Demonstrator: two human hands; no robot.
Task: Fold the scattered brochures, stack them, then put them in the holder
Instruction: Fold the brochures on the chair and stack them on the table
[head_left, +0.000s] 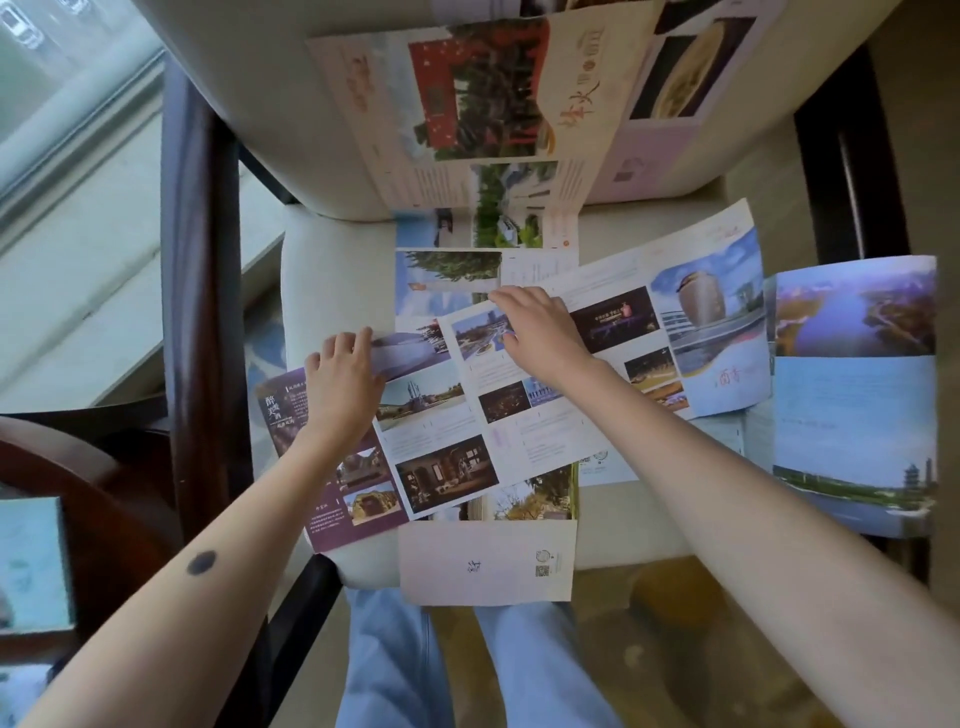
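Several unfolded brochures lie scattered on a cream armchair seat. A wide white brochure with many photos lies on top across the middle. My right hand rests flat on its upper left part, fingers at the top edge. My left hand grips its left edge where it overlaps a purple brochure. A pale brochure hangs over the seat's front edge. A blue brochure drapes over the right side. Another large brochure leans on the chair back. No holder is in view.
Dark wooden armrests flank the seat on both sides. A dark round table with a light blue item stands at the lower left. A window sill runs along the left. My legs in blue jeans stand below the seat.
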